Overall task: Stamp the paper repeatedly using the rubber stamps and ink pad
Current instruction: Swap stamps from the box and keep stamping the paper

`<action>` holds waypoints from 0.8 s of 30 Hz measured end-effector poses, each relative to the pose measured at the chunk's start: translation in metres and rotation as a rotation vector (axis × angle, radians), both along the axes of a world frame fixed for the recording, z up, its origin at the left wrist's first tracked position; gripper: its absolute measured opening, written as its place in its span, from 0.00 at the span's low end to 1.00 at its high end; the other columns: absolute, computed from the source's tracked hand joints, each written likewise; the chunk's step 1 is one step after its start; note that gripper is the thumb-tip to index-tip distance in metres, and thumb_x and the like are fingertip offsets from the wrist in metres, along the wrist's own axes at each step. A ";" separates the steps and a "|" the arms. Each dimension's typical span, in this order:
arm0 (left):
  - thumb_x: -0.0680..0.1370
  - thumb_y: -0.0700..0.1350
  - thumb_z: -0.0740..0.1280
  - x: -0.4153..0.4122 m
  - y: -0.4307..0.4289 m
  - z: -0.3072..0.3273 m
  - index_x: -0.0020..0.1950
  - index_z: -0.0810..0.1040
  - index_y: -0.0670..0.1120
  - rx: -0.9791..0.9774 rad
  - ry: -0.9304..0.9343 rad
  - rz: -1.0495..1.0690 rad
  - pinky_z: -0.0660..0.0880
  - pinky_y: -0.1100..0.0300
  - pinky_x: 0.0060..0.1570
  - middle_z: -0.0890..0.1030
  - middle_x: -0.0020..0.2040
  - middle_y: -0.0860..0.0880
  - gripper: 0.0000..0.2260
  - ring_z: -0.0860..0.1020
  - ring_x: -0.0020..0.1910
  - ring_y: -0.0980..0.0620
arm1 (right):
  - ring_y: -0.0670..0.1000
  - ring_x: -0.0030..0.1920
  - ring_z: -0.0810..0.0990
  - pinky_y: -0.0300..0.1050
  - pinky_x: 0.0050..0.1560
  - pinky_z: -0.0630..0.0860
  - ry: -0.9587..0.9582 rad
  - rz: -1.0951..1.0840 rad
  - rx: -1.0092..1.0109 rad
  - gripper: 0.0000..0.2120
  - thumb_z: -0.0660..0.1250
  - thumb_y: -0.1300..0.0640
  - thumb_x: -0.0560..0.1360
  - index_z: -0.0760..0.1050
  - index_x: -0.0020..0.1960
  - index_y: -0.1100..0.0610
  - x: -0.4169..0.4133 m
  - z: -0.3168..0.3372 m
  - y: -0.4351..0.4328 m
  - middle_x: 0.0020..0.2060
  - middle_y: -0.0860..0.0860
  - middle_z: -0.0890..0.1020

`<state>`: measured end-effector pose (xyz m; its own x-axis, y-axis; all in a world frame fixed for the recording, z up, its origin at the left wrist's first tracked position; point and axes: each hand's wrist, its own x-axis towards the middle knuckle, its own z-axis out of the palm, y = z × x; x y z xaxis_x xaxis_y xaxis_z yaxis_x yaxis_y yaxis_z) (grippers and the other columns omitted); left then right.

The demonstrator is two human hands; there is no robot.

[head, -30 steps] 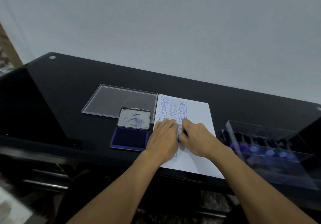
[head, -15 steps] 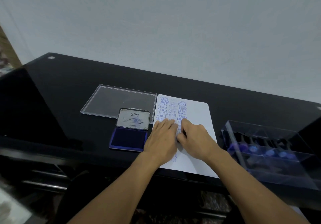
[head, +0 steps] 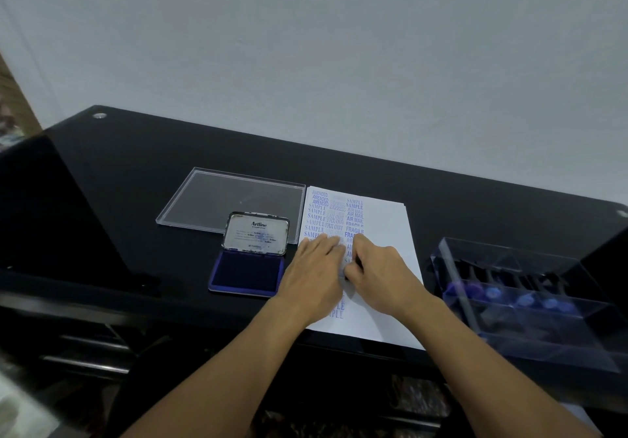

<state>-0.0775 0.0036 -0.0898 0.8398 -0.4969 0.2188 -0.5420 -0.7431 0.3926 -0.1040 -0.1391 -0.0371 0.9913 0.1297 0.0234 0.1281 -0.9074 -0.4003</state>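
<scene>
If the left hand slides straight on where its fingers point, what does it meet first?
Left hand would cross only the stamped paper, then bare black table; way looks free. The right hand, pinching a rubber stamp, sits beside that line.

The left hand point(head: 316, 267) and right hand point(head: 380, 271) cover the paper's point(head: 387, 227) middle stamped rows, the right hiding all but a dark sliver of its stamp point(head: 355, 262), while the boxed stamps point(head: 525, 300) in the clear box point(head: 543, 342) blur into blue blobs.
</scene>
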 end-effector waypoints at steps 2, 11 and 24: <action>0.73 0.36 0.60 -0.001 -0.004 0.002 0.62 0.72 0.44 0.009 0.021 0.024 0.60 0.48 0.72 0.71 0.66 0.47 0.18 0.66 0.68 0.46 | 0.50 0.28 0.66 0.42 0.29 0.60 -0.005 -0.002 0.004 0.14 0.60 0.57 0.79 0.58 0.38 0.51 0.000 -0.001 -0.001 0.28 0.49 0.70; 0.78 0.39 0.58 -0.005 -0.006 0.000 0.68 0.70 0.45 -0.038 0.019 0.066 0.49 0.49 0.78 0.68 0.72 0.50 0.18 0.61 0.74 0.49 | 0.49 0.29 0.66 0.42 0.29 0.58 -0.033 -0.006 -0.006 0.14 0.60 0.58 0.78 0.57 0.38 0.52 -0.001 -0.004 0.000 0.28 0.49 0.70; 0.78 0.39 0.57 -0.006 -0.006 0.001 0.67 0.70 0.45 -0.054 0.034 0.060 0.51 0.48 0.78 0.69 0.70 0.49 0.17 0.63 0.73 0.49 | 0.50 0.30 0.66 0.44 0.29 0.60 0.002 -0.026 0.011 0.13 0.60 0.58 0.79 0.58 0.39 0.53 -0.001 -0.001 0.002 0.30 0.50 0.71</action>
